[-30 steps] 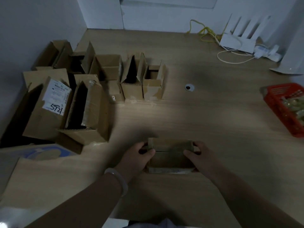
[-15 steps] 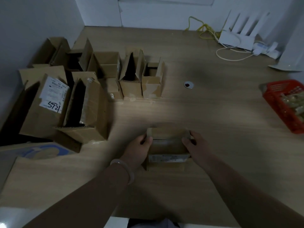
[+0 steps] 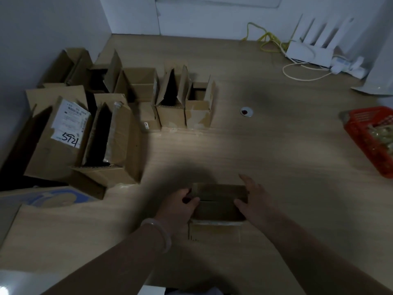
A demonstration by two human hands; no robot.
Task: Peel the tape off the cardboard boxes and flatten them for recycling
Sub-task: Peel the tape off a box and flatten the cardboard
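Left hand [image 3: 177, 207], right hand [image 3: 254, 202] — round box [image 3: 219, 198]

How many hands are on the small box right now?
2. The left hand grips the left end of the small box; the right hand holds its right end. Neither is hidden.
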